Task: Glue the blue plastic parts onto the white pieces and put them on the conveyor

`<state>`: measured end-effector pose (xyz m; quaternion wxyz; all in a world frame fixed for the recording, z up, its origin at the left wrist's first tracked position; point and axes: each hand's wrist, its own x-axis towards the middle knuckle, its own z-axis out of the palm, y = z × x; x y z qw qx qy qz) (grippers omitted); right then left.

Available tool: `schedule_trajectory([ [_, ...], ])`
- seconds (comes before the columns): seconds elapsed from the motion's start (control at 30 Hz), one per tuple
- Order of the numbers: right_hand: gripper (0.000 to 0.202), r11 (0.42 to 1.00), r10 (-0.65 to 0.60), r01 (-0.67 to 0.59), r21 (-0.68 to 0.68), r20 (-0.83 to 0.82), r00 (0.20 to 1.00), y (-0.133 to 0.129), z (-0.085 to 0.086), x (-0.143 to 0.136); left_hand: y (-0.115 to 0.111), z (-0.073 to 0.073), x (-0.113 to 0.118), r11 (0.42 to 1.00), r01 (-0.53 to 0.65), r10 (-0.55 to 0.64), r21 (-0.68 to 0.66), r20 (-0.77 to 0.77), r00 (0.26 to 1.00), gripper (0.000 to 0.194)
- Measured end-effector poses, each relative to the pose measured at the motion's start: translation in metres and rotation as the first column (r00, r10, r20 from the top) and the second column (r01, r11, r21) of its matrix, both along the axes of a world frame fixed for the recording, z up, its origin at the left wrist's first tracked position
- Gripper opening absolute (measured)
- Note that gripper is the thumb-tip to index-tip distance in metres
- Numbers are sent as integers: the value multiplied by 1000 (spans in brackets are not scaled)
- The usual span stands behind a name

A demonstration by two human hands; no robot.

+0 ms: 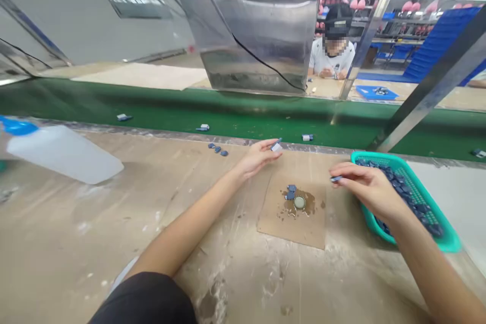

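Note:
My left hand [258, 158] reaches to the edge of the green belt, its fingers closed on a small white and dark-blue part [277, 146]. My right hand [366, 187] pinches a small dark-blue piece [336, 178] beside the green basket. Between the hands lies a cardboard square [275, 217] with a wet brown patch. On it sit a small round metal cap [299, 203] and two dark-blue pieces [290, 195]. The teal-green basket [417, 174] at my right holds many similar dark-blue pieces.
A green conveyor belt [254, 119] runs across, carrying several white and blue parts. A white bottle with a blue top [64, 152] lies at left. Three dark pieces [217, 149] rest near the belt. Metal posts [433, 78] rise at right. Another person [332, 55] sits opposite near a blue tray [375, 92].

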<state>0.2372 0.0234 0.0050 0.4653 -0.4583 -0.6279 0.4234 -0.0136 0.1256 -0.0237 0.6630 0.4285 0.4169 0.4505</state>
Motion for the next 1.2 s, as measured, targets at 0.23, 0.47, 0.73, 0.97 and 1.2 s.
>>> schedule_trajectory([
  [0.23, 11, 938, 38, -239, 251, 612, 790, -12, -36, -38, -18, 5, 20, 999, 29, -28, 38, -32, 999, 34],
  [0.47, 16, 906, 13, -303, 295, 697, 717, -6, -55, -39, -23, -3, 21, 957, 131, -78, 259, -207, 975, 31],
  [0.73, 18, 879, -48, -370, 302, 827, 560, -6, -63, -42, -32, -1, 28, 879, 285, -147, 381, -353, 924, 30],
  [0.97, 22, 810, -101, -480, 337, 886, 453, -14, -54, -49, -37, -2, 28, 837, 354, -142, 417, -460, 877, 28],
  [1.2, 20, 802, -98, -472, 365, 861, 499, -16, -52, -51, -41, -1, 30, 816, 382, -107, 434, -535, 838, 28],
])
